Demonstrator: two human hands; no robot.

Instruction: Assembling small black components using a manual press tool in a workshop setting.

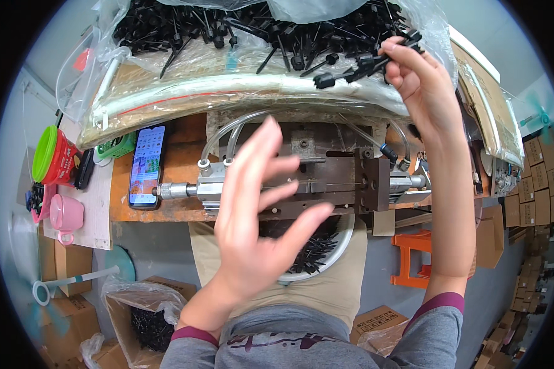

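My left hand (252, 215) hovers over the metal pneumatic fixture (332, 166), fingers spread and nothing in them; it is slightly blurred. At the upper right, my right hand (428, 86) pinches several black stemmed parts with thick ribbed heads (366, 66) between thumb and fingers. These are held above the near edge of a plastic-lined tray (184, 101) heaped with a pile of similar black parts (289, 37). Clear air hoses (221, 135) run to the cylinders at the fixture's two ends. My left hand hides part of the fixture's left side.
A phone with a lit screen (148, 166) lies left of the fixture. Beyond it are a red tub with a green rim (50, 154) and a pink cup (66, 212). Below the bench are a white basin of black parts (345, 246), an orange stool (406, 258) and a lined carton (120, 313).
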